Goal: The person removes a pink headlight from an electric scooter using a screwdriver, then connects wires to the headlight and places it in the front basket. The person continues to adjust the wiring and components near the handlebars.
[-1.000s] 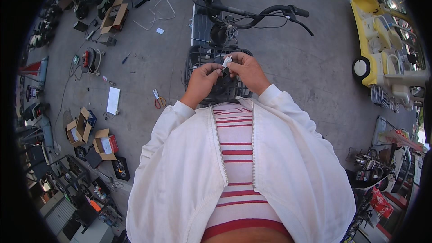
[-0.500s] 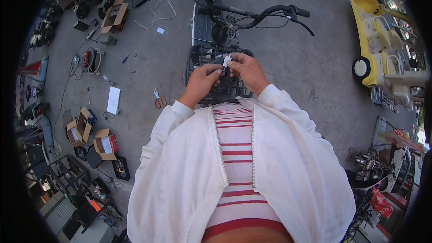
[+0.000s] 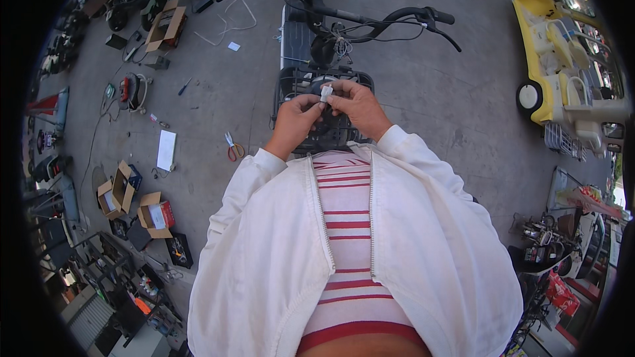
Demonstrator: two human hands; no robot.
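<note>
Over the basket of a black electric scooter, both hands come together at a small white piece (image 3: pixel 326 93) that looks like a plastic wire connector. My right hand (image 3: pixel 360 109) pinches it between thumb and fingers. At its lower end, my left hand (image 3: pixel 296 121) is closed, its thumb against its fingers. Whether a wire runs between the fingertips is too small to tell. The black wire basket (image 3: pixel 368 131) sits just under the hands. Beyond it, loose thin wires (image 3: pixel 342 46) hang at the middle of the handlebar (image 3: pixel 344 16).
Orange-handled scissors (image 3: pixel 234 148), a white sheet (image 3: pixel 167 150) and a screwdriver (image 3: pixel 185 86) lie on the concrete floor to the left. Open cardboard boxes (image 3: pixel 155 213) stand farther left. A yellow cart (image 3: pixel 533 53) is parked at the right, with bike parts (image 3: pixel 544 237) nearer me.
The white connector has shifted slightly left and down and turned a little in my fingers. Both hands stay together over the basket; the scooter looks the same.
</note>
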